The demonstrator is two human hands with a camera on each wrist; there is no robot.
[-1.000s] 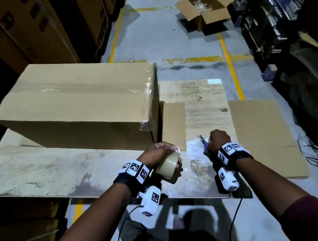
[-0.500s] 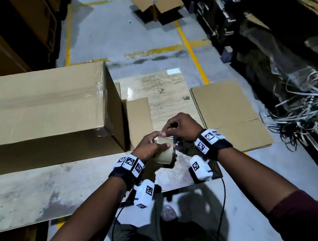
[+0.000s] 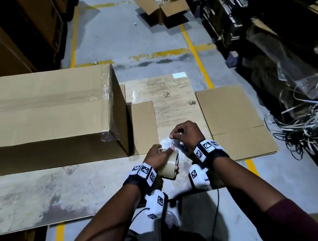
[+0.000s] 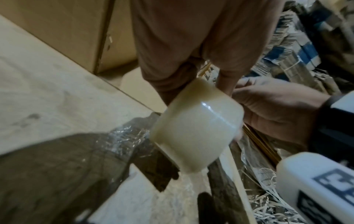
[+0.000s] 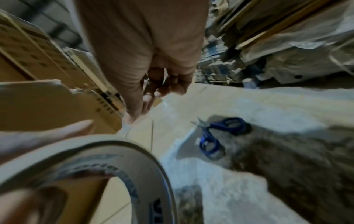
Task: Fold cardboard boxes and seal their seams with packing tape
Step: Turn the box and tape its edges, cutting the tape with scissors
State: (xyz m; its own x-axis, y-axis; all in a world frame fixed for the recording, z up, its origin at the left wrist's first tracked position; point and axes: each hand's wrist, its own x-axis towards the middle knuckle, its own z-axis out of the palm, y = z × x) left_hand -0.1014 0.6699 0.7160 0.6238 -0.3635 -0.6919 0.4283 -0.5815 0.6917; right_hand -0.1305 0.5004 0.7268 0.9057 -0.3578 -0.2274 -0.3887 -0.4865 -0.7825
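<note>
one tape roll (image 3: 169, 165), gripped by left hand (image 3: 155, 158); one tape end pinched by right hand (image 3: 187, 134); one scissors (image 5: 216, 136); one sealed box (image 3: 38, 116).

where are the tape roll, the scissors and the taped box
tape roll (image 4: 197, 128), left wrist view, outer curved face
scissors (image 5: 208, 145), right wrist view, blue handle loop
taped box (image 3: 37, 110), head view, top face

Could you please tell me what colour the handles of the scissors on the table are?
Blue. The small blue-handled scissors show best in the right wrist view, lying on the table.
</note>
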